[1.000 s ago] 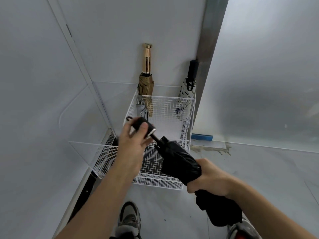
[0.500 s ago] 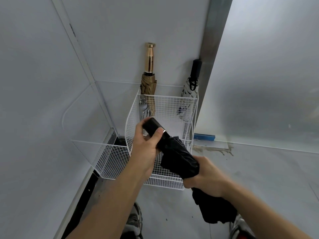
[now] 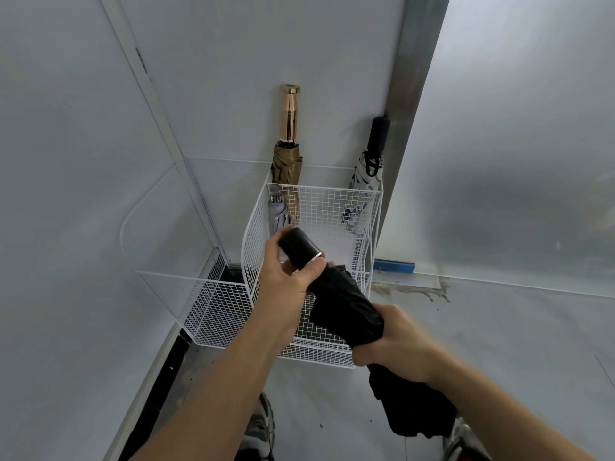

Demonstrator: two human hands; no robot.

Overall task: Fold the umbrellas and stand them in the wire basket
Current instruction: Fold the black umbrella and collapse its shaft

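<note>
Now the black umbrella (image 3: 346, 304) sits mid-frame, telescoped short: left grip (image 3: 286, 284) clamped round its handle (image 3: 299, 247), right grip (image 3: 391, 341) clamped on the bunched canopy (image 3: 352, 314). Folding seems nearly finished; next it needs lowering upright into the basket (image 3: 332, 207) just above, beside the tan umbrella (image 3: 287, 168).

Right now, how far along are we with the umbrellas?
Done: the gold umbrella, white umbrella and grey umbrella stand in the basket. In hand: the black umbrella, left hand gripping its handle, right hand gripping its canopy; shaft looks collapsed, fabric hangs loose below. Left: probably tidy the fabric, then stand it in the basket.
</note>
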